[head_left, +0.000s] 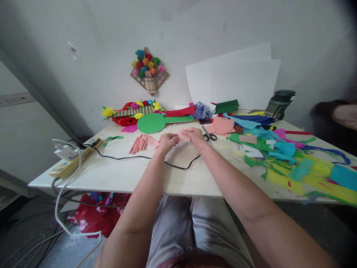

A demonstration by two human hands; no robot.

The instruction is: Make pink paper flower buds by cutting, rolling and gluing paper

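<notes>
A white table (125,175) stands against a pale grey wall, with a dull floor below its near edge. Both hands work at the middle of the tabletop, towards its far side. The left hand (166,142) and the right hand (195,137) each pinch one end of a small pink paper piece (182,134), fingers closed narrowly on it, holding it just above the surface between them.

Just left of the left hand lies a row of pink rolled paper sticks (138,144). Black scissors (208,135) rest just right of the right hand. A black cable (139,157) snakes across the table under the wrists, running left to a yellowish power strip (73,161) at the left edge.

Farther back lie a green paper disc (151,123), a striped mat with paper flowers (134,111), and a larger pink paper sheet (223,125). The right side of the table is heaped with coloured paper scraps (292,160) in green, blue, yellow and magenta. White sheets (234,80) lean on the wall, and a bouquet of paper flowers (147,69) hangs there. A red bag (96,217) sits on the floor beneath the table.
</notes>
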